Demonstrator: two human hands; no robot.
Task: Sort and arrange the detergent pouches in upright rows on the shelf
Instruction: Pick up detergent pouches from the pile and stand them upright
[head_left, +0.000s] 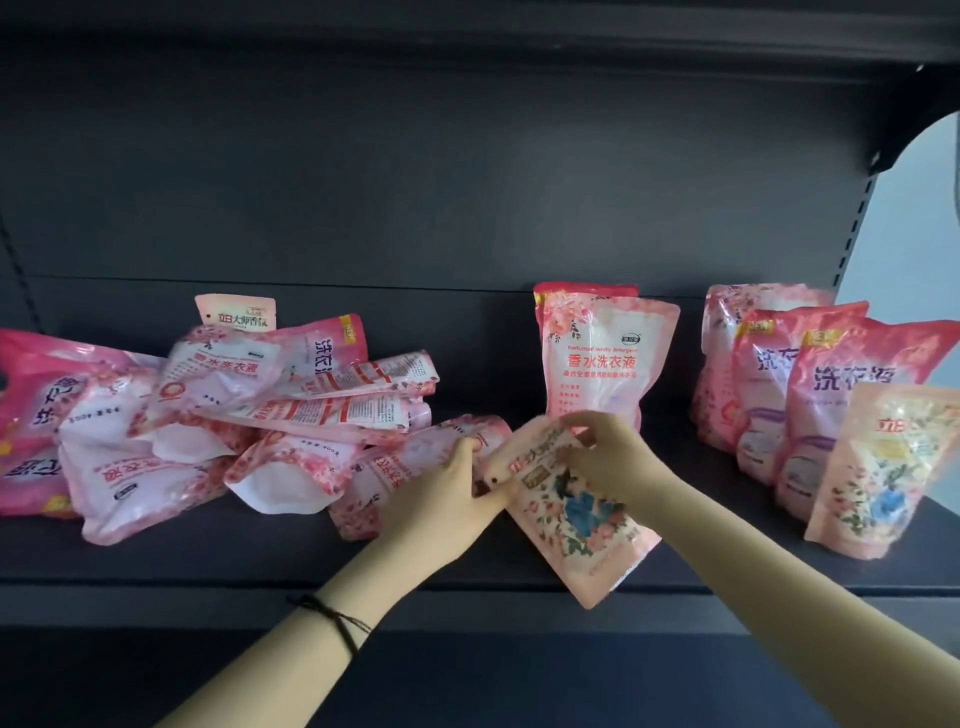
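Here, hands: left hand (457, 491) and right hand (608, 457) both grip floral pouch (576, 525) at its top.
Pouch: tilted over shelf (208, 558) front.

- Standing pouch in the middle (597, 364): red "香水洗衣液". The small English line above starts with "Perfumed"; the rest is too blurry.
- Small pouch at the far back of the left pile (236, 312): "立白大师香氛".
- Top pouch of the left pile (218, 374): "香水洗衣液".
- Sideways pink pouch in the pile (337, 345): yellow "NEW" tag.
- Near pouch of the pile (296, 462): "400".
- Dark pink pouch on the right (852, 395): white "洗衣液".
- Tilted floral pouch (582, 525): "立白" near its top.
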